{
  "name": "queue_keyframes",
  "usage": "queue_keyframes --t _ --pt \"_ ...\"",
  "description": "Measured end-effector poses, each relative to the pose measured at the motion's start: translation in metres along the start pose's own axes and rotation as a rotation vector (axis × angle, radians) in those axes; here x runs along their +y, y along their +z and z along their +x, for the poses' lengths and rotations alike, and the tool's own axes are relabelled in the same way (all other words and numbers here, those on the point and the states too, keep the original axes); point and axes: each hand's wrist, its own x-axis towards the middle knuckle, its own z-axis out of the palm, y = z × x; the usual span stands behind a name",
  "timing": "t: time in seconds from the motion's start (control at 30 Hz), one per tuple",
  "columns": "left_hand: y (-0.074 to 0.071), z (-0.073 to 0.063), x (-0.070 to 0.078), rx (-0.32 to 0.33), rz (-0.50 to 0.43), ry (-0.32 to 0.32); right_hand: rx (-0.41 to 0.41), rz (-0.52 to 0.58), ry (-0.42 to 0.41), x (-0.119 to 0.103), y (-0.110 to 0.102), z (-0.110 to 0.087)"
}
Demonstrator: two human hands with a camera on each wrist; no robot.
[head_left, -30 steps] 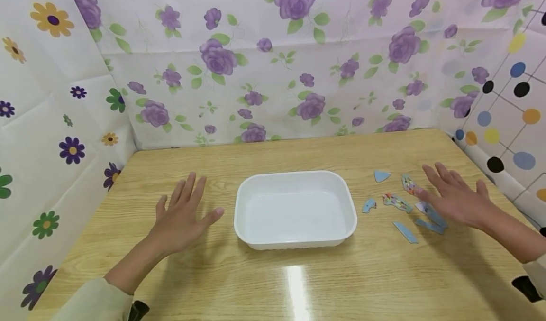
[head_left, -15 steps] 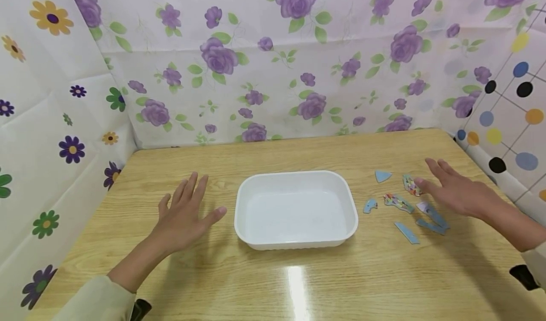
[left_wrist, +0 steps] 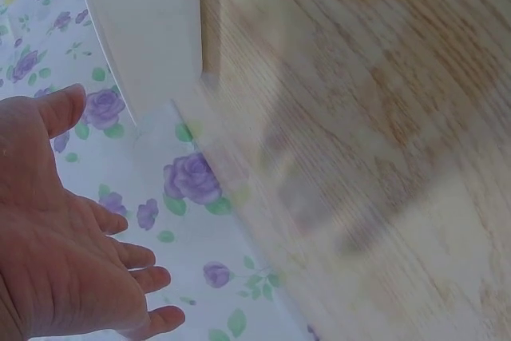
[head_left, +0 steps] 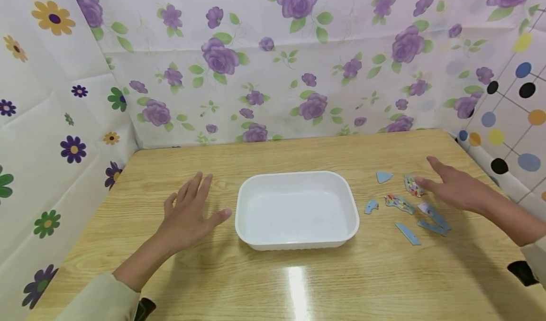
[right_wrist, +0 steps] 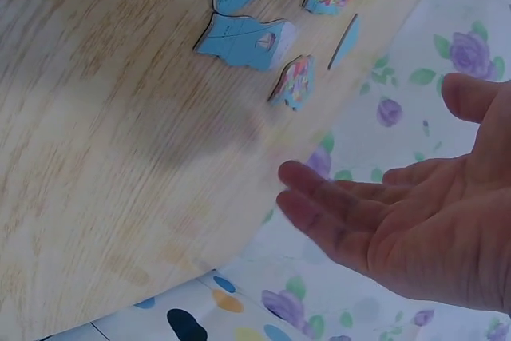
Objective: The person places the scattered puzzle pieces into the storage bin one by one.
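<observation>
At lower left in the head view, the left hand (head_left: 185, 219) has its fingers extended and holds nothing; a careless sweep of its thumb might nudge the white tray (head_left: 297, 219) at centre. At right, the right hand (head_left: 462, 188), also holding nothing, stretches its fingers near the flat pieces lying right of the tray. The narrow blue strip (head_left: 407, 233) looks thin and could be hard to lift off the surface (head_left: 213, 283). In the blue pair (head_left: 432, 228), close-set, raising one might drag its neighbour.

The left sleeve (head_left: 100, 299) and right sleeve (head_left: 536, 259) are cut off by the frame. The right thumb covers part of the farther multicoloured piece (head_left: 412, 185); some right-hand fingers are hidden. Whether the pair overlaps or merely touches is unclear. Beyond, the floral backdrop (head_left: 256, 60) runs out of frame.
</observation>
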Motion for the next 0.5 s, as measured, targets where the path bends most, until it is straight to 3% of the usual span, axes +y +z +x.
queue_keyframes --t 0.23,0.5 --pt "0.003 0.000 0.002 -0.008 -0.090 -0.005 0.073 -0.014 -0.053 0.007 -0.001 0.005" --pt "0.004 0.001 0.005 0.001 -0.131 -0.014 0.085 0.022 -0.093 0.012 0.000 0.009"
